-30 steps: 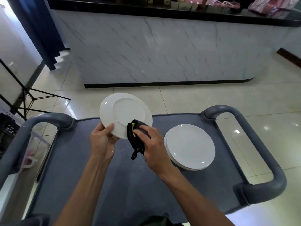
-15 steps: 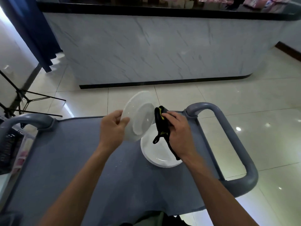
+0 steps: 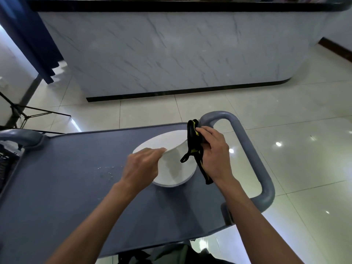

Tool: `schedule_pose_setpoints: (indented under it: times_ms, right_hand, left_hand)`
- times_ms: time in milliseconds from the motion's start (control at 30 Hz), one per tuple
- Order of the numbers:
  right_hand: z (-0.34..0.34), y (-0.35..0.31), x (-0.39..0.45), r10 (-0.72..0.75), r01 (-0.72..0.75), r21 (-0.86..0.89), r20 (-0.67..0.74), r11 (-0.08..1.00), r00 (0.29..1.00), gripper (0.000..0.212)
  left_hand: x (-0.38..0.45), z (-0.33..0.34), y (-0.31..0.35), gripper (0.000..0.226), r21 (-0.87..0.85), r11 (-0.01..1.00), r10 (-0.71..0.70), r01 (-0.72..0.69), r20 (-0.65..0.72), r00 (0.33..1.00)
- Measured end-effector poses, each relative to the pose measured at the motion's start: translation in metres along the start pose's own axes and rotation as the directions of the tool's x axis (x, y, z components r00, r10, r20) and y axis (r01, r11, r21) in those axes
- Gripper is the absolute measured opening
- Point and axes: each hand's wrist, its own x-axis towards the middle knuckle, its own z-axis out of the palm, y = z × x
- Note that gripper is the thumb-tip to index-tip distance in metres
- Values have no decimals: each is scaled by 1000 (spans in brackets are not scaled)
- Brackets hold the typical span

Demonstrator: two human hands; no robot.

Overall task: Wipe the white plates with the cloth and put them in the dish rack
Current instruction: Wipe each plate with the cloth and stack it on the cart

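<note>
- In front of me stands a long counter [image 3: 171, 50] with a pale marbled front, a dark top and a dark strip along its foot; its right end curves round.
- The floor [image 3: 285, 111] is glossy cream tile, and small bright spots of light reflect on it to my right.
- A dark blue curtain [image 3: 28, 35] hangs at my upper left.
- Thin black stand legs [image 3: 28, 113] spread over the tiles at my left.
- Nearest me is a grey-blue cart [image 3: 66, 178] with rounded grey handles at both ends.
</note>
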Motion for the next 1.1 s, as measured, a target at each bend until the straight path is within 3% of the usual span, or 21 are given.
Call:
schedule_pose_setpoints:
  times_ms: [167, 600, 1100]
  right_hand:
    - [-10, 13, -3, 5, -5, -7, 34, 1000, 999, 37]
    - [-3, 18, -6, -8, 10, -12, 116, 1000, 993, 38]
    - [13, -3, -4, -11, 8, 16, 184, 1000, 983, 38]
  left_hand:
    - [-24, 18, 15, 37, 68, 991, 112, -118, 80, 990]
    - [-55, 52, 19, 18, -18, 998, 60, -58, 214, 975]
    - [-68, 63, 4, 16, -132, 988, 111, -83, 224, 968]
